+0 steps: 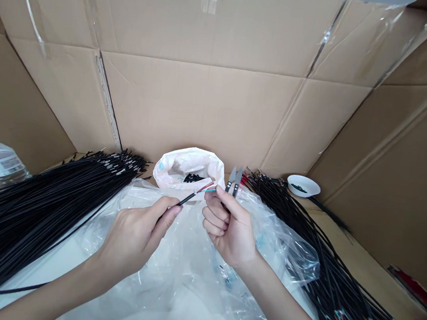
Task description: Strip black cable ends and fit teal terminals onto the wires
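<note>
One black cable, clamped in left hand, blue wire pinched by right hand

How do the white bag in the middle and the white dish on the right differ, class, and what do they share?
The white bag has a crumpled, uneven rim; the white dish has a smooth, rounded one. The bag looks larger than the dish. The bag shows faint coloured marks; the dish looks plain. Both are open-topped and hold small dark pieces.
</note>
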`<state>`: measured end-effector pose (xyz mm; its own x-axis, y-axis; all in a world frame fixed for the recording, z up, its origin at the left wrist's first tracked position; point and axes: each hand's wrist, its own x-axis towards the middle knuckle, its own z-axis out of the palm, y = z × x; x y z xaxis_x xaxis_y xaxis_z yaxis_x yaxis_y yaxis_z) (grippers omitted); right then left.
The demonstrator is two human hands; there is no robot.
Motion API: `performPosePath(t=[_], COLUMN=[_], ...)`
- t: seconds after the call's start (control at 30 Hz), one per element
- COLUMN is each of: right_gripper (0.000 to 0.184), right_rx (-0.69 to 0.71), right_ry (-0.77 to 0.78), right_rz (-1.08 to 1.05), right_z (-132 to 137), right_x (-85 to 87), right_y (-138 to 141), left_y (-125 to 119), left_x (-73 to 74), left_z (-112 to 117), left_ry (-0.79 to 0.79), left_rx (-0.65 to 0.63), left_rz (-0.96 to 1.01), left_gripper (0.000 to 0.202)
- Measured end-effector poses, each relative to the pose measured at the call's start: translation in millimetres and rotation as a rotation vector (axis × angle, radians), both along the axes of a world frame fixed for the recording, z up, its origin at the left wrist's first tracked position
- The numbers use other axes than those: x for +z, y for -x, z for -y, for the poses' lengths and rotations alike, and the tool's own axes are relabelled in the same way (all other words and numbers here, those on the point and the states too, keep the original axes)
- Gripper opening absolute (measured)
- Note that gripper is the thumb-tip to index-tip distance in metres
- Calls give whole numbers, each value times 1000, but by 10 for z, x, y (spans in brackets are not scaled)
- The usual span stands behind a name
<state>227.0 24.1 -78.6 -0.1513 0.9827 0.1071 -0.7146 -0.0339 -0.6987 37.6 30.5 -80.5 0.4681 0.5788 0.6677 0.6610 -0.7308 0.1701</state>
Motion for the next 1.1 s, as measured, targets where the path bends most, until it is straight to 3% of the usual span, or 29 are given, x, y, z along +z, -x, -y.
performPosePath(t=[0.1, 0.37, 0.47, 0.63, 0.73, 0.8, 0.97, 1.1], right_gripper=[30, 24, 20, 21, 20, 21, 24, 25], right_rx=[-119, -330, -439, -563, -533, -467, -357, -330], right_ry=[-59, -113, -185, -317, -345, -332, -229, -192], right_rz=[159, 532, 706, 859, 874, 880, 841, 779], right_z=[9, -12, -25, -33, -41, -59, -110, -102], right_x=[18, 83, 111, 98, 97, 101, 84, 55], right_y=[-11, -135, -169, -175, -184, -205, -267, -275], left_y=[17, 37, 61, 118, 126, 119, 77, 64], left_x=[38, 64, 93, 259, 318, 308, 178, 82], left_z=[-3, -55, -63, -86, -85, -76, -71, -69], left_ry=[14, -177, -16, 430, 672, 725, 577, 320], left_rx=[17, 41, 51, -12, -55, -47, -12, 17], left_rz=[-6, -135, -149, -60, 10, 11, 31, 21], left_gripper=[33, 34, 34, 44, 50, 50, 30, 26])
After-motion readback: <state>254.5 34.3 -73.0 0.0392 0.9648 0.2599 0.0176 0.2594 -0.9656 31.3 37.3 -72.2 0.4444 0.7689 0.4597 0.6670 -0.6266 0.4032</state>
